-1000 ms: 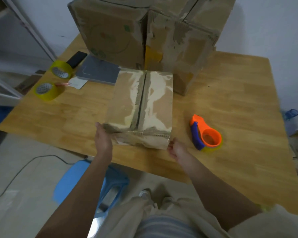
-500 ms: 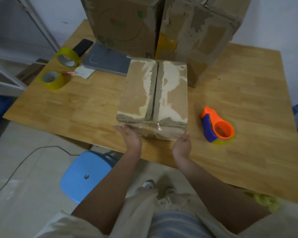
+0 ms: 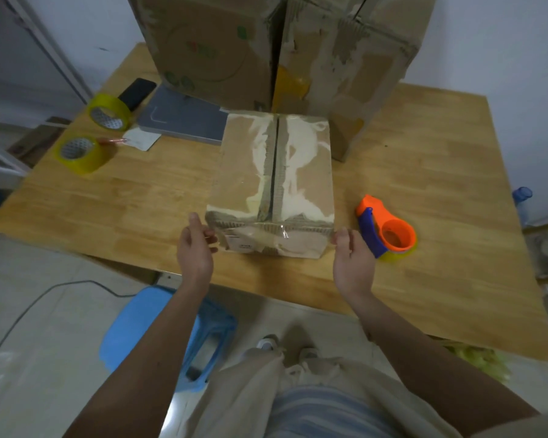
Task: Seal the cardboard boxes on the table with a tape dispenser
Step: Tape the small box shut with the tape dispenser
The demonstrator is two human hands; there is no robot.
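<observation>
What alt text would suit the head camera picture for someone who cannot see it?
A person's left hand and right hand flank the near corners of a small cardboard box with an untaped top seam, on a wooden table. An orange tape dispenser lies right of it; larger boxes stand behind.

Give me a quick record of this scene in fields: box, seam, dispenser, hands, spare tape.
box: small cardboard box near the table front edge
seam: top centre seam open, untaped
dispenser: orange tape dispenser on the table, right of the box, not held
left hand: open, at box's near left corner
right hand: open, at near right corner
spare tape: two yellow tape rolls far left
</observation>
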